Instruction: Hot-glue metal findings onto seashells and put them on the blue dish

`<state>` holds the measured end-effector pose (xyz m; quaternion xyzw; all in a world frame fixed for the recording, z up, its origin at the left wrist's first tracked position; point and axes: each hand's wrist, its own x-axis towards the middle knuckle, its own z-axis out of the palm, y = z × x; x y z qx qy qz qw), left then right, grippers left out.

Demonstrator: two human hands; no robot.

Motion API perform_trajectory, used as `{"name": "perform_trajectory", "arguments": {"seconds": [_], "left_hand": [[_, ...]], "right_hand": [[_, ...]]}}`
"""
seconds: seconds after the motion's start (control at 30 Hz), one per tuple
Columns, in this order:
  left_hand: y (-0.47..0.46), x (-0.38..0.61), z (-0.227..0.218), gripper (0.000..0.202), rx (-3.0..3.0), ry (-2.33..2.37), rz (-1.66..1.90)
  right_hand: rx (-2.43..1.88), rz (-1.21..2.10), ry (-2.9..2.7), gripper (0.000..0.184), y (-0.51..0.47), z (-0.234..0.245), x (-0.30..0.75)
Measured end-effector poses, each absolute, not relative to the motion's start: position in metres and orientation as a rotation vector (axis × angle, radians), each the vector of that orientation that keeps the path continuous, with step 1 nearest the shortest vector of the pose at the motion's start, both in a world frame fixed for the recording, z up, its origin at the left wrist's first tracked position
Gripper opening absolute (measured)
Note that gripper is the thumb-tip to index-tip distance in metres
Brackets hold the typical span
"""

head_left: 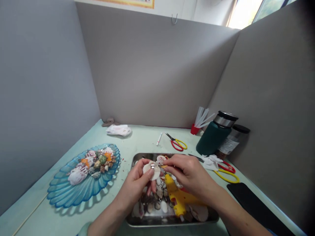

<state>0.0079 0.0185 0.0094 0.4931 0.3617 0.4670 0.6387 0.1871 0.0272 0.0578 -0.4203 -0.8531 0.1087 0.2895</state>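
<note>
My left hand (pixel 139 177) grips a white scallop shell (pixel 155 174) between thumb and fingers, above the metal tray. A thin shiny metal piece (pixel 157 165) lies across the shell; its exact kind is too small to tell. My right hand (pixel 183 168) is closed in a pinch at the right end of that metal piece, close to the shell's edge. Below my right hand, a yellow hot glue gun (pixel 180 209) rests in the tray, nozzle down toward the near side. Loose shells (pixel 159 190) lie around it, partly hidden by my hands.
The metal tray (pixel 147 225) sits at the front. A blue scalloped dish (pixel 73 200) with shells stands left. Scissors (pixel 177 144), a marker (pixel 159 139), a red cup (pixel 195 129) of glue sticks, a green bottle (pixel 213 139), a jar (pixel 228 146), larger scissors (pixel 227 175) and a phone (pixel 256 206) lie behind and right.
</note>
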Motion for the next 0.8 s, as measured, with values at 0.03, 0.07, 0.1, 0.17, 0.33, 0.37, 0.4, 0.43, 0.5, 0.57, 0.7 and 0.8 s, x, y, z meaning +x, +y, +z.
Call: {"name": "perform_trajectory", "arguments": {"seconds": [0.03,0.07,0.1,0.17,0.33,0.37,0.4,0.43,0.5,0.57,0.7,0.8], "left_hand": [[0.019,0.008,0.009,0.030,1.126,0.825,1.073],[0.019,0.008,0.008,0.030,1.125,0.823,1.081],[0.019,0.008,0.008,0.030,1.125,0.822,1.085],[0.020,0.007,0.006,0.028,1.134,0.826,1.081],[0.020,0.006,0.002,0.023,1.177,0.846,1.052],[0.020,0.006,0.001,0.023,1.183,0.846,1.052],[0.020,0.006,0.002,0.023,1.191,0.845,1.052],[0.020,0.006,0.002,0.023,1.197,0.844,1.050],[0.019,0.006,0.002,0.024,1.203,0.846,1.049],[0.019,0.006,0.003,0.024,1.204,0.847,1.049],[0.018,0.007,0.002,0.023,1.213,0.845,1.058],[0.018,0.007,0.001,0.022,1.243,0.868,1.073]], "right_hand": [[-1.114,0.282,-2.276,0.015,0.028,0.059,0.186],[-1.102,0.275,-2.276,0.015,0.028,0.060,0.185],[-1.088,0.267,-2.281,0.016,0.028,0.060,0.183],[-1.070,0.240,-2.295,0.016,0.028,0.061,0.178],[-1.098,0.147,-2.320,0.018,0.030,0.054,0.171],[-1.104,0.139,-2.328,0.018,0.030,0.052,0.171],[-1.110,0.135,-2.334,0.019,0.031,0.050,0.171],[-1.113,0.135,-2.338,0.019,0.031,0.049,0.172],[-1.118,0.143,-2.330,0.020,0.032,0.046,0.172],[-1.121,0.151,-2.310,0.020,0.032,0.045,0.172],[-1.143,0.140,-2.294,0.020,0.030,0.045,0.170],[-1.167,0.125,-2.307,0.020,0.027,0.046,0.168]]}}
